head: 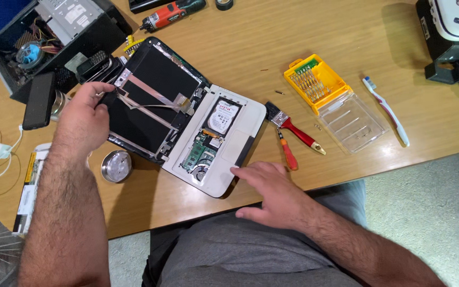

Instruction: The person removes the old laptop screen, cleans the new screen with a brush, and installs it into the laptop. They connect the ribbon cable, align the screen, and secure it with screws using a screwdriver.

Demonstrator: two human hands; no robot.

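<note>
From the head view, my left hand [83,109] grips the edge of the stripped screen lid [150,101]; my right hand [266,188] lies flat, fingers spread, on the white laptop base [240,127]. Its cover is already off, drive exposed; the screwdriver [289,154] lies unused just beyond my right hand.

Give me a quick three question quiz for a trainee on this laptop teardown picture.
1. True or false: the left hand grips the black lid panel.
2. What does the right hand touch? A) brush B) white laptop base C) toothbrush
3. Which tool lies right of the yellow bit case?

Key: 1 true. 2 B. 3 the toothbrush.
</note>
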